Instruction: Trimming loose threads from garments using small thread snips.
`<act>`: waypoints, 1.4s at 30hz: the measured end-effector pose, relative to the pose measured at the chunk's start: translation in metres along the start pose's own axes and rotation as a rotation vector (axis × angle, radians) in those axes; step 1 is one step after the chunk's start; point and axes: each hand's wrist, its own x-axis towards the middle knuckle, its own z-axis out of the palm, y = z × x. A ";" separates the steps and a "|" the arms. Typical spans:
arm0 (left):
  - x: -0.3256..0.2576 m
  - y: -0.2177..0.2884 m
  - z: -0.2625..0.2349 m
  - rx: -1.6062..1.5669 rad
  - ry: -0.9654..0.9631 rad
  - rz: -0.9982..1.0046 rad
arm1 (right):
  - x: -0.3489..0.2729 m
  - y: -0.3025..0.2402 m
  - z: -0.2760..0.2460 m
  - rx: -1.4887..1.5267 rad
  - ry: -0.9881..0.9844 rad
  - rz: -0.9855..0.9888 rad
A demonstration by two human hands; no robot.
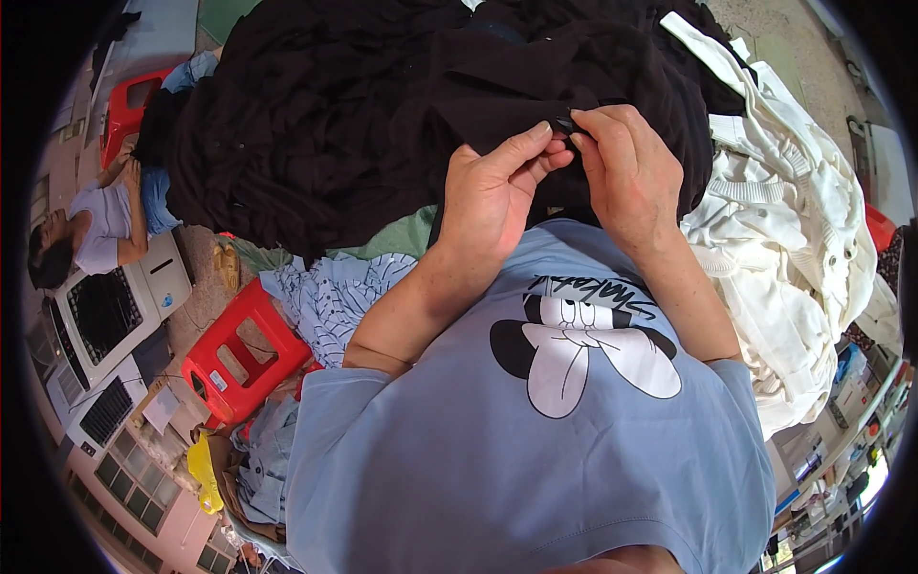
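A large heap of black fabric (296,124) lies in front of me, with folds of it reaching up to my hands. My left hand (490,196) is closed, its thumb and fingers pinching a small shiny black piece (564,125) at the near side of the heap. From the other side my right hand (631,167) pinches the same piece between thumb and bent fingers. The fingertips of both hands nearly meet there. Whether the piece is a label or part of the garment's edge, I cannot tell.
White knitted garments (784,220) are piled at the right. A red plastic stool (251,349) stands at the left, beside blue striped cloth (335,292). Farther left, another person (105,225) works with their hands near a second red stool (122,110).
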 end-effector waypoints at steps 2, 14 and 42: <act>0.001 0.000 -0.001 -0.002 -0.003 -0.003 | -0.001 0.001 0.000 0.001 0.003 -0.006; 0.003 -0.003 -0.003 0.000 -0.001 -0.006 | -0.004 0.002 0.001 0.051 -0.012 0.011; -0.003 -0.005 -0.019 0.174 -0.062 0.111 | 0.014 0.062 -0.003 -0.153 0.051 0.350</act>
